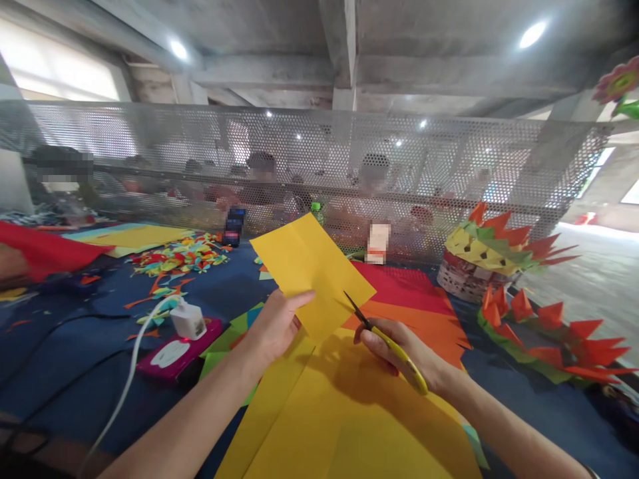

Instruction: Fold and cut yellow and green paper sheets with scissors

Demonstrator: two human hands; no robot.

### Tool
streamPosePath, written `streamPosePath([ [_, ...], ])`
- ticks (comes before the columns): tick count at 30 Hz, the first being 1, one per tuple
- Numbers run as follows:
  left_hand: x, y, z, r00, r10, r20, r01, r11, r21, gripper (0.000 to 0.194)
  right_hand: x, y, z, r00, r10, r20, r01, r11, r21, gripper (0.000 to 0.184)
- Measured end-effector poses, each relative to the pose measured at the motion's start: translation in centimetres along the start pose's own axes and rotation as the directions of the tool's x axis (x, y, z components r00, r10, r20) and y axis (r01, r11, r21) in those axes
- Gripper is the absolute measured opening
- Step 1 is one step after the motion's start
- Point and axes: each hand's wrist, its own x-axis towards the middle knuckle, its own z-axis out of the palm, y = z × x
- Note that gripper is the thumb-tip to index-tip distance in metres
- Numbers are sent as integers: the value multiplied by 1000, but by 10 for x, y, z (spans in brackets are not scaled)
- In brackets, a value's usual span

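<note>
Scissors (398, 351) with yellow handle are held in the grip of the right hand (412, 340), blades pointing at the yellow sheet (314, 269); whether they touch it, I cannot tell. The grip of the left hand (277, 322) is closed on this sheet, raised above larger yellow papers (319, 412) on the blue table (499, 419). At the right stands a round container (459, 276), with a paper crown (482, 255) at its upper part; its inside cannot be seen. Behind the sheet is a bottle (317, 214) with green cap, its content unclear.
</note>
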Motion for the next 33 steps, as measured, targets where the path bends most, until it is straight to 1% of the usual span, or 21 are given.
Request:
streamPosePath([
  [4, -1, 0, 1, 1000, -19, 1, 19, 1000, -12, 47, 1, -1, 1, 1000, -7, -9, 7, 1000, 7, 67],
  [9, 1, 0, 0, 1000, -4, 6, 4, 1000, -29, 54, 2, 5, 3, 1000, 1, -23, -1, 1000, 18, 71],
  [15, 1, -1, -3, 1000, -20, 10, 20, 999, -43, 47, 2, 14, 5, 999, 11, -51, -10, 1000, 14, 72],
  [20, 2, -1, -4, 1000, 3, 9, -3, 999, -53, 48, 3, 16, 5, 997, 13, -78, -13, 1000, -7, 73],
  [27, 1, -1, -4, 1000, -3, 24, 4, 998, -62, 46, 3, 17, 8, 994, 15, -105, -14, 1000, 10, 68],
  [30, 0, -1, -4, 999, 6, 32, -4, 998, -66, 48, 2, 18, 9, 993, 15, -116, -12, 1000, 23, 64],
  [33, 0, -1, -3, 999, 6, 33, -4, 998, -62, 48, 2, 18, 9, 991, 15, -131, -15, 1000, 1, 61],
])
